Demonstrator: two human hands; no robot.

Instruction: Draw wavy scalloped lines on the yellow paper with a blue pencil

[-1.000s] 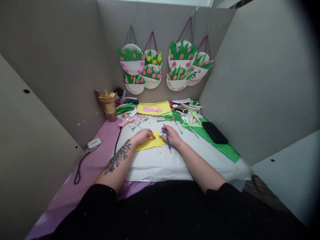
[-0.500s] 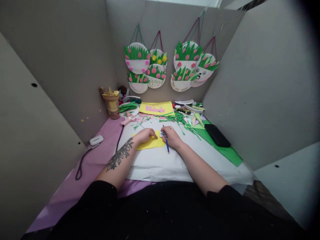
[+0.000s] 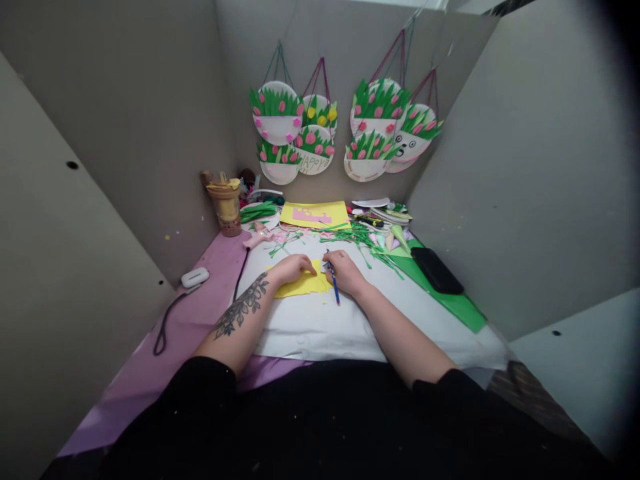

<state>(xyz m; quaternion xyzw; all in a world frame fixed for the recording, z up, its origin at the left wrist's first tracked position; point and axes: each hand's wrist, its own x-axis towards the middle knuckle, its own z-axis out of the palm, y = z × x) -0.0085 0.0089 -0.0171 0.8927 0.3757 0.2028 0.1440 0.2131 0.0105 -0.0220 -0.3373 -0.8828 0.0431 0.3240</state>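
Observation:
A piece of yellow paper lies on the white sheet in front of me. My left hand rests flat on the paper's upper left part, fingers stretched out and pressing it down. My right hand is closed round a blue pencil, whose tip meets the paper's right edge. A small white shape seems to sit under the pencil tip, too small to make out.
Green paper strips and pink scraps litter the back. A yellow sheet with a pink cutout, a cup of tools, a pink glue gun, a black case on green paper, and a white charger surround the work. Paper-plate flower baskets hang on the wall.
The hands have hardly moved; the pencil has tilted slightly. The view has shifted a little as my head moved.

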